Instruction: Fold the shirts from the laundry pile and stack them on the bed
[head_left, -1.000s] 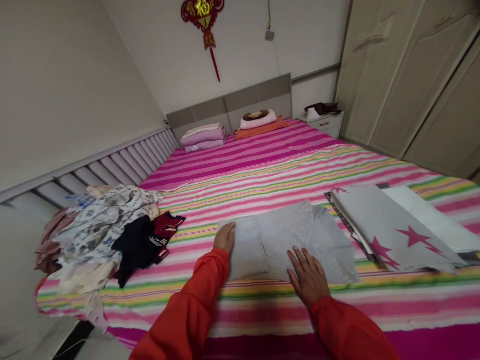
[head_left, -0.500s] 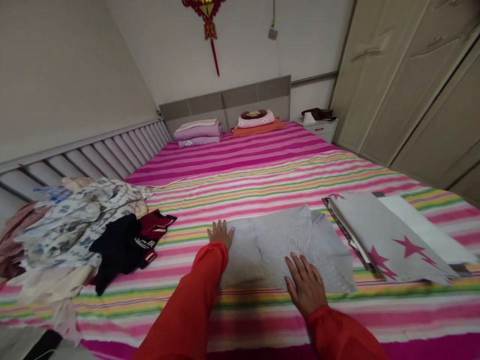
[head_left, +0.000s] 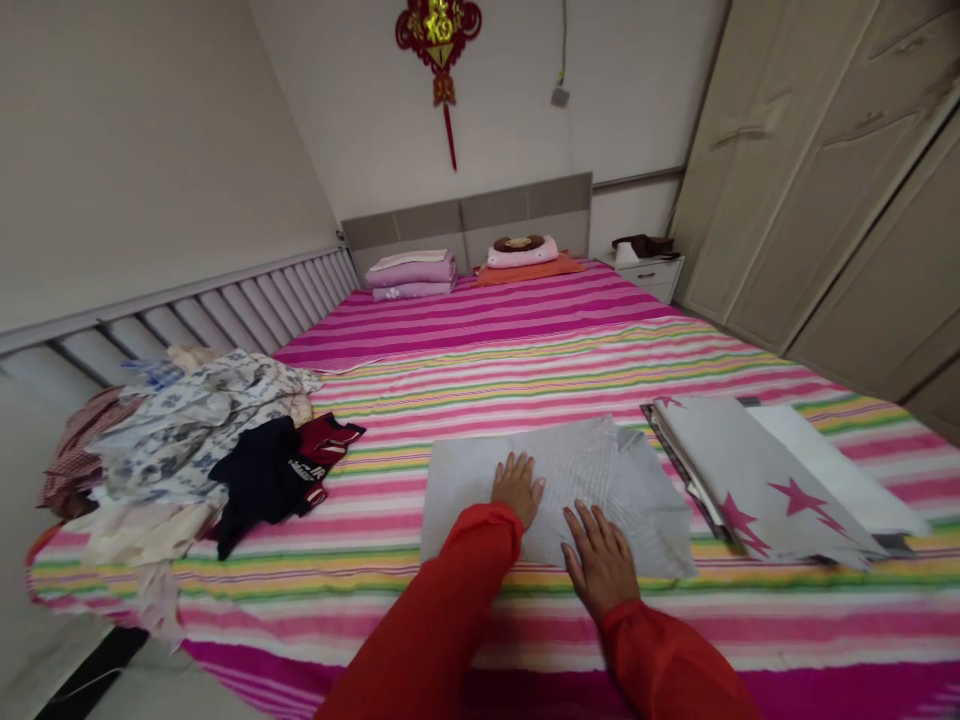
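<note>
A light grey piece of cloth, folded to a flat rectangle with thin pale lines on part of it, lies on the striped bed sheet. My left hand rests palm down near its middle, fingers stretched out. Close by, my right hand lies flat with fingers spread over the lower edge of the cloth. Neither hand grasps anything. Wrinkles show on the right half of the cloth, while its left part is smooth. To the right is a folded grey fabric with pink stars.
Beside the bed rail on the left is a heap of loose clothes, with a navy and red garment at its near side. White folded fabric sits under the starred one. Folded bedding lies by the headboard.
My left hand has slid right from the cloth's left edge to its middle. The left part, which showed a fold edge, now looks flat. My right hand stays about where it was on the cloth.
</note>
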